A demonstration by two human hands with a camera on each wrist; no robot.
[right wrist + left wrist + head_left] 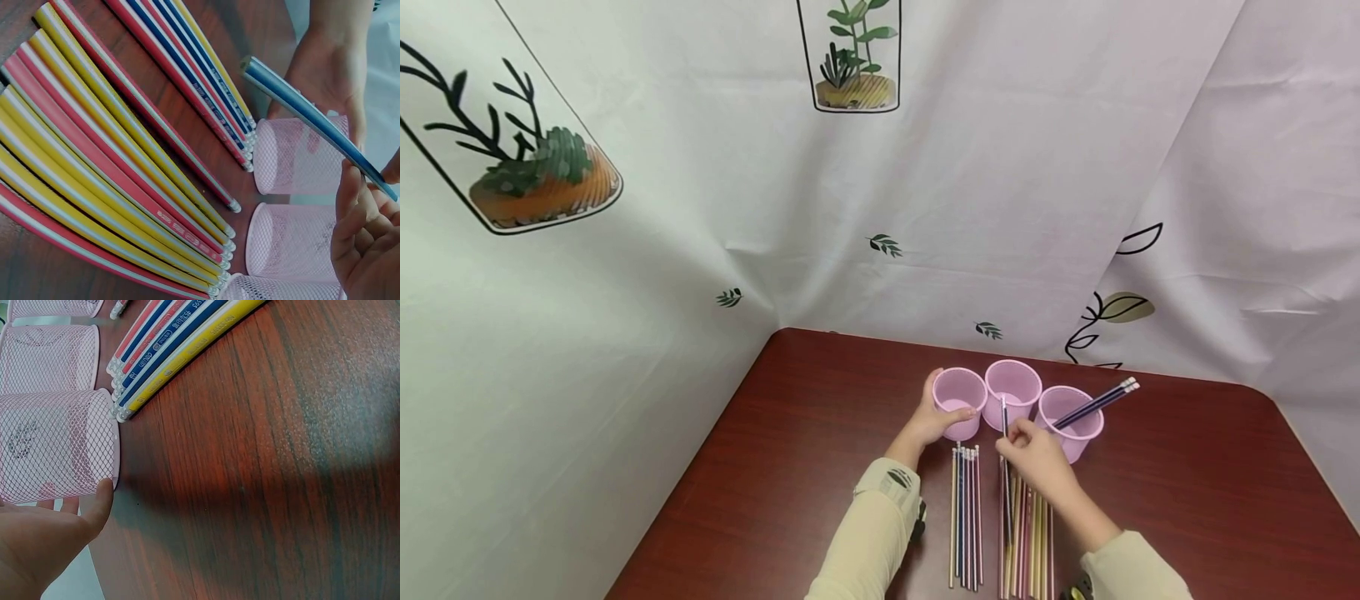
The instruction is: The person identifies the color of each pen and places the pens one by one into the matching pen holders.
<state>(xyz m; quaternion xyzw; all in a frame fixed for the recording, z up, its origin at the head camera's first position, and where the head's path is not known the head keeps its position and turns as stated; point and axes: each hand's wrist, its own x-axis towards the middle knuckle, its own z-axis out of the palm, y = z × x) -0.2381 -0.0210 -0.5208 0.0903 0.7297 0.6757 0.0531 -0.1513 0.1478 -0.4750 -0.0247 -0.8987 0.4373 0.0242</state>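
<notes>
Three pink mesh pencil cups stand side by side. My left hand (927,422) holds the left cup (962,428), its thumb across the front; in the left wrist view the thumb lies near the cup's edge. Between thumb and fingers, my right hand (1039,458) pinches a blue pencil (306,119) near its eraser end. That pencil is raised above the pencils on the table, in front of the middle cup (1017,387). A few dark blue pencils (1093,407) lean in the right cup (1078,446), erasers up.
On the dark red wooden table (805,433) lie two bundles of pencils: a left one (961,517) of yellow, blue and red, and a right one (1036,542) mostly yellow and red. Erasers point toward the cups. A white printed cloth (962,208) hangs behind the table.
</notes>
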